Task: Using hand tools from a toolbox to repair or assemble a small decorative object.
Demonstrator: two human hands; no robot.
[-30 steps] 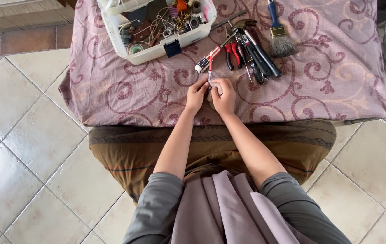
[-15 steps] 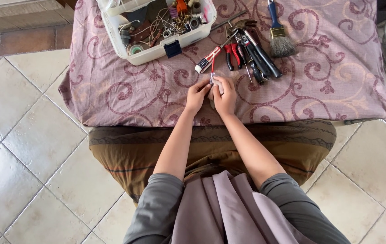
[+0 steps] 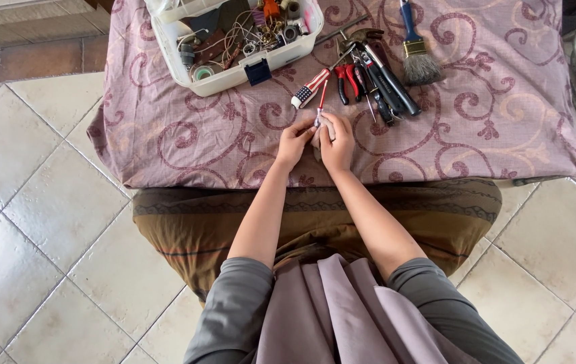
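Tiled floor; table under mauve patterned cloth (image 3: 187, 145); white parts box (image 3: 234, 71) at far edge. Left hand (image 3: 294, 143) and right hand (image 3: 336, 143) pinch a small red-handled tool (image 3: 319, 108), apparently with a rag, near mid-front; a slip could jab fingers.

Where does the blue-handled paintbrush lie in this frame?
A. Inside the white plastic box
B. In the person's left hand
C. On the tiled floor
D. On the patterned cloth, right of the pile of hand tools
D: the paintbrush lies flat on the patterned cloth, just right of the pile of hand tools, outside the white plastic box.
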